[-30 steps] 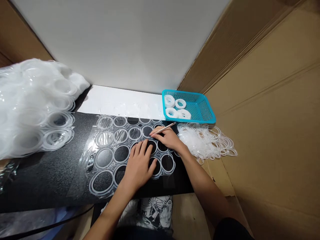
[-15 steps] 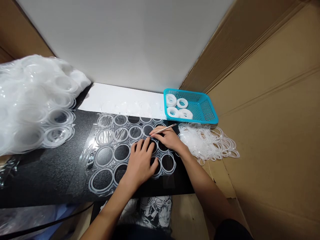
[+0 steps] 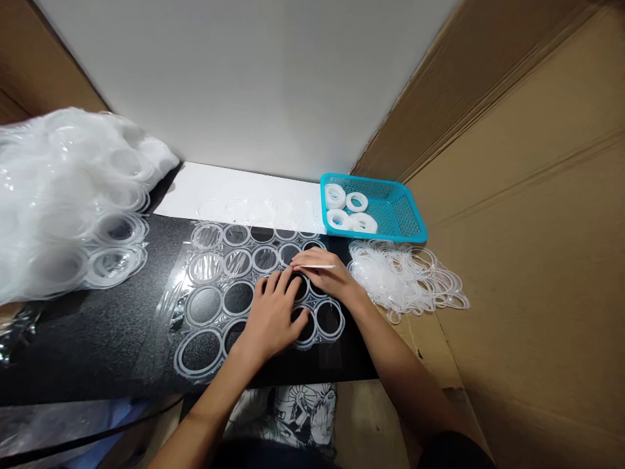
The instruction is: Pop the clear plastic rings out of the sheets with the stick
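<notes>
A clear plastic sheet of white ring outlines (image 3: 222, 293) lies on a black mat (image 3: 97, 339). My left hand (image 3: 273, 316) rests flat on the sheet, fingers spread over the rings near its right side. My right hand (image 3: 325, 273) is just beyond it, fingers pinched on a thin pointed stick (image 3: 317, 266) that lies low and nearly level, its tip at a ring by my left fingertips.
A heap of loose thin white rings (image 3: 407, 280) lies to the right. A turquoise basket (image 3: 395, 215) behind it holds several white rolls. A large pile of clear ring sheets (image 3: 63, 208) fills the left. Cardboard walls stand right and left, a white panel behind.
The stick in my right hand has tipped down from a raised slant to nearly flat against the sheet. My left hand stayed in place on the rings.
</notes>
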Demonstrator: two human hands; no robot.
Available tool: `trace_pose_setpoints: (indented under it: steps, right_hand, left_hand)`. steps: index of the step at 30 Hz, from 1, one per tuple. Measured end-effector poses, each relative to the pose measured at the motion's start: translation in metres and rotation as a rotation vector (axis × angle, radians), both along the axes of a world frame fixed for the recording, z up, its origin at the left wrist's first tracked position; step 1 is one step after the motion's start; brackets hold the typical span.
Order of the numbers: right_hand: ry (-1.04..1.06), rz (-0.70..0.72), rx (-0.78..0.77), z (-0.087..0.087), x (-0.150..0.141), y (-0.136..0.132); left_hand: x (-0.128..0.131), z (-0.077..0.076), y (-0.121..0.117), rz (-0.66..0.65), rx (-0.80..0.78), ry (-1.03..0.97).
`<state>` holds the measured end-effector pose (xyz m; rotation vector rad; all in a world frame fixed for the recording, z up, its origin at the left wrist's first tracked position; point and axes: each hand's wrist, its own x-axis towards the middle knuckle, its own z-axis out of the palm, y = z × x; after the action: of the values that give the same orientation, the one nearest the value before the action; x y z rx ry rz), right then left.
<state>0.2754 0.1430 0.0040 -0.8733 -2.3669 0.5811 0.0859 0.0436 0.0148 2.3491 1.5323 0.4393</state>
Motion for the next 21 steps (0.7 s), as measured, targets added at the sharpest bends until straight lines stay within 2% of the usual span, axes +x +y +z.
trace_pose_setpoints:
  steps: [5, 9, 12, 17, 19, 21]
  right_hand:
    - [-0.218, 0.031, 0.247, -0.005, 0.0, 0.006]
    - [-0.353, -0.023, 0.343, 0.005, -0.015, 0.023]
    - [-0.387, -0.121, 0.393, 0.016, -0.033, 0.041]
    - [-0.275, -0.307, 0.364, 0.035, -0.051, 0.069]
    - [-0.151, -0.371, 0.332, 0.043, -0.042, 0.068]
    - [-0.026, -0.456, 0.299, 0.051, -0.02, 0.052]
  left_hand:
    - [-0.002, -0.003, 0.003, -0.006, -0.022, -0.014]
    - [-0.003, -0.006, 0.002, -0.018, -0.003, -0.015]
    - [-0.003, -0.008, -0.001, -0.015, 0.017, -0.01]
    - [-0.003, -0.01, -0.003, -0.009, 0.027, -0.003]
    - [-0.005, -0.01, -0.003, -0.015, 0.039, -0.015]
    - [-0.008, -0.01, -0.003, -0.026, 0.048, -0.04]
